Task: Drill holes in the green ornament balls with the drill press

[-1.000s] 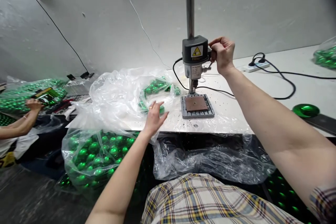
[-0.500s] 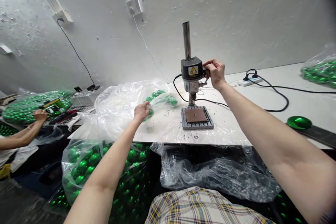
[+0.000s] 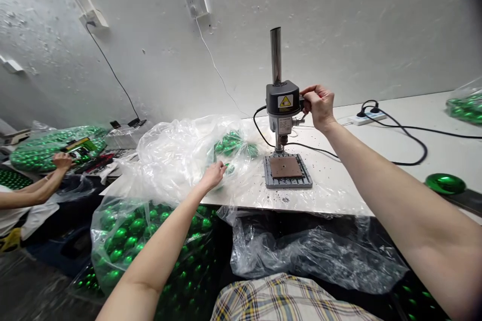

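My left hand [image 3: 214, 175] is at the mouth of a clear plastic bag, with its fingers closed around a shiny green ball [image 3: 229, 168]. Further back in the bag lie several more green balls [image 3: 229, 143]. My right hand [image 3: 318, 105] grips the feed handle on the right side of a small bench drill press [image 3: 283, 99]. Under the drill's chuck, a square brown plate [image 3: 285, 167] with a hole in it rests on the grey slotted base [image 3: 289, 183]. Dark shavings are scattered around the base.
A large bag of green balls [image 3: 131, 230] hangs below the table's front edge. On the right are a green dish-shaped piece [image 3: 445, 183], a power strip [image 3: 367, 117] and a black cable. At far left, a co-worker's hand [image 3: 62, 161] holds a green-and-black tool.
My left hand has moved slightly right and down, with the ball at its fingertips. The bag's film now spreads over more of the table. My right hand stays on the drill handle.
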A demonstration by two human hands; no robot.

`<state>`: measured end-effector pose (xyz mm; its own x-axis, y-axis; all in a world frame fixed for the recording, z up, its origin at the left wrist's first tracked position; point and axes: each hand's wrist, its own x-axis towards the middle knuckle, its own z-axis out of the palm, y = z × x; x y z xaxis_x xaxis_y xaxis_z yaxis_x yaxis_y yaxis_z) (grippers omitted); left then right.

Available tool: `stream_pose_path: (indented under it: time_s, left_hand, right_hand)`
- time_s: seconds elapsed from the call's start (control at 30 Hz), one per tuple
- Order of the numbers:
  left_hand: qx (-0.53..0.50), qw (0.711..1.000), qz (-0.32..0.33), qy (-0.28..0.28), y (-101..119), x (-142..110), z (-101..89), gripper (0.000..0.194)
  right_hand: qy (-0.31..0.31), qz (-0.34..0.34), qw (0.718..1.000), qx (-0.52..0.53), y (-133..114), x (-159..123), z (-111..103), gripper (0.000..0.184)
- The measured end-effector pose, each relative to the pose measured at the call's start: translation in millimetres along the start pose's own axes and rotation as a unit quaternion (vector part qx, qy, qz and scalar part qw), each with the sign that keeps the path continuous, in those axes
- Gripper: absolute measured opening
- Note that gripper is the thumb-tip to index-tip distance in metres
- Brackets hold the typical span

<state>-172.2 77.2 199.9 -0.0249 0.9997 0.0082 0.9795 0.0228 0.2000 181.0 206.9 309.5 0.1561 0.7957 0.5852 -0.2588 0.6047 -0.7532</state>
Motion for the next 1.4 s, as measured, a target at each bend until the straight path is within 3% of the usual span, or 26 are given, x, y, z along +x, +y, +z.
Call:
stream_pose_path:
  time_s: [0.07, 0.23, 0.53, 0.67, 0.73, 0.83, 0.9, 0.97, 1.03, 1.07, 1.13, 1.23, 1.4]
  left_hand:
    - [0.000, 1.000, -0.014, 0.012, 4.4, 22.6, 3.3, 0.040]
    - [-0.030, 0.999, -0.029, -0.034, 3.8, 65.6, 25.0, 0.047]
    - [-0.164, 0.986, -0.032, -0.007, -18.8, 73.5, 45.4, 0.031]
    - [-0.184, 0.978, -0.064, 0.075, -12.5, 65.2, 42.2, 0.025]
    - [-0.189, 0.966, -0.073, 0.163, -6.0, 59.0, 37.0, 0.028]
    - [-0.308, 0.898, -0.051, 0.311, 10.2, 50.0, 24.9, 0.037]
    - [-0.486, 0.811, -0.043, 0.322, 24.1, 46.0, 15.5, 0.046]
    - [-0.663, 0.707, -0.062, 0.239, 38.7, 44.0, 7.3, 0.045]
    - [-0.771, 0.614, -0.089, 0.141, 53.4, 43.8, 3.2, 0.038]
    - [-0.799, 0.583, -0.101, 0.104, 60.8, 44.1, 3.7, 0.034]
    - [-0.824, 0.552, -0.112, 0.052, 75.9, 45.4, 10.5, 0.030]
    - [-0.820, 0.565, -0.092, -0.006, 98.9, 48.7, 33.0, 0.038]
    - [-0.736, 0.674, -0.066, -0.009, 129.8, 58.9, 75.7, 0.064]
  right_hand:
    - [0.017, -0.002, 1.000, 0.000, -0.9, -1.0, 0.4, 0.006]
    - [0.029, -0.010, 1.000, -0.008, -3.9, -3.9, 1.3, 0.004]
    - [0.016, -0.043, 0.999, 0.006, -2.1, -3.7, -0.5, 0.008]
    - [0.012, -0.054, 0.998, -0.002, -1.1, -4.4, -1.5, 0.006]
    - [0.009, -0.053, 0.999, -0.002, -0.9, -5.1, -1.9, 0.004]
    - [0.008, -0.053, 0.999, 0.004, -0.4, -5.9, -2.1, 0.003]
    - [0.010, -0.059, 0.998, 0.004, 0.2, -6.4, -1.9, 0.005]
    - [0.015, -0.066, 0.998, 0.004, 0.8, -6.7, -1.6, 0.007]
    - [0.017, -0.069, 0.997, 0.002, 0.9, -6.8, -1.4, 0.007]
    - [0.018, -0.068, 0.997, 0.001, 0.8, -6.7, -1.4, 0.007]
    - [0.016, -0.066, 0.998, -0.001, 0.2, -6.5, -1.3, 0.005]
    - [0.021, -0.060, 0.998, -0.012, -0.6, -5.3, -1.2, 0.003]
    - [0.011, -0.049, 0.998, -0.026, 1.7, -2.5, -2.9, 0.006]
